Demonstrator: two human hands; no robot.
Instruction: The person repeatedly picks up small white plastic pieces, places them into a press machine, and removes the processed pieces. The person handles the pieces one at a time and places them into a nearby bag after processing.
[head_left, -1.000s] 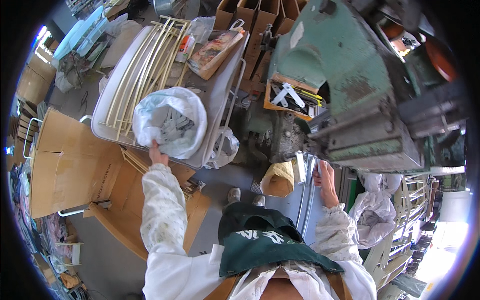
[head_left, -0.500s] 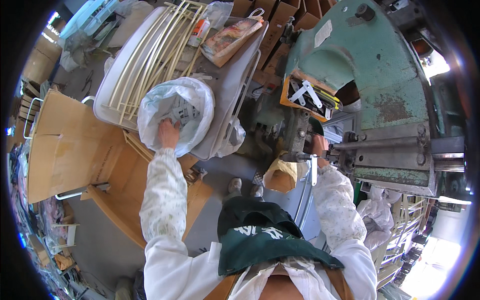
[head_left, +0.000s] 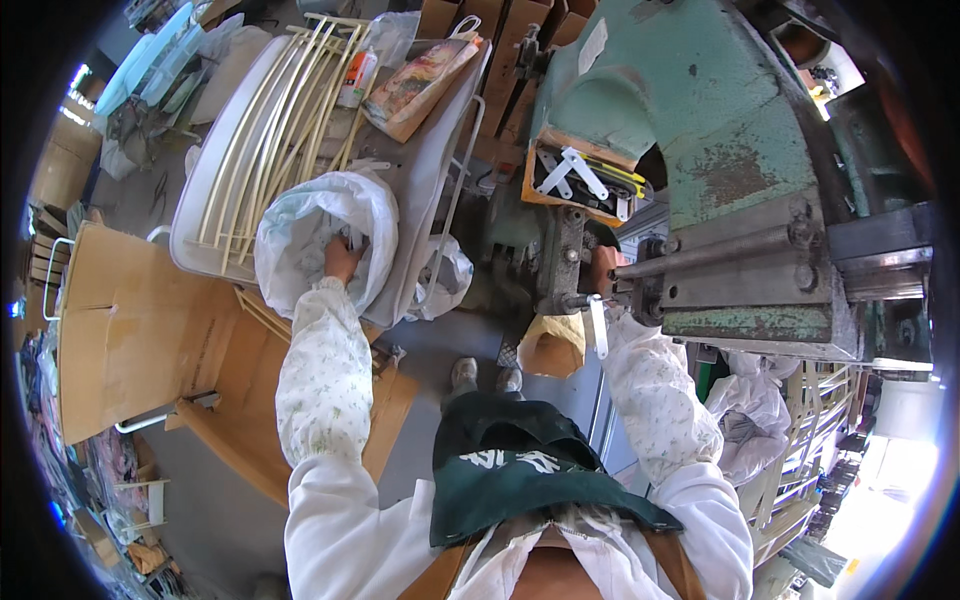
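Observation:
My left hand (head_left: 343,262) reaches into a white plastic bag (head_left: 275,235) with its mouth wide open. Its fingers are bent down and shadowed, so what they grip is hidden. Pale flat metal pieces (head_left: 318,232) lie in the bag beside them. My right hand (head_left: 605,266) is at the green press (head_left: 735,170), beside its steel tooling block (head_left: 567,262). Machine parts cover most of its fingers, and I cannot make out whether it holds anything. A white flat metal strip (head_left: 598,328) sticks out just below that hand.
An open box of white metal strips (head_left: 572,172) sits on the press. Cream metal racks (head_left: 270,130), a spray can (head_left: 357,78) and a printed bag (head_left: 425,85) lie on the left table. A brown paper bag (head_left: 553,345) stands below the tooling; cardboard (head_left: 130,330) is at left.
My left hand has gone deeper toward the bag's right side, its fingers now more bent. My right hand stays at the tooling. The whole view has shifted slightly.

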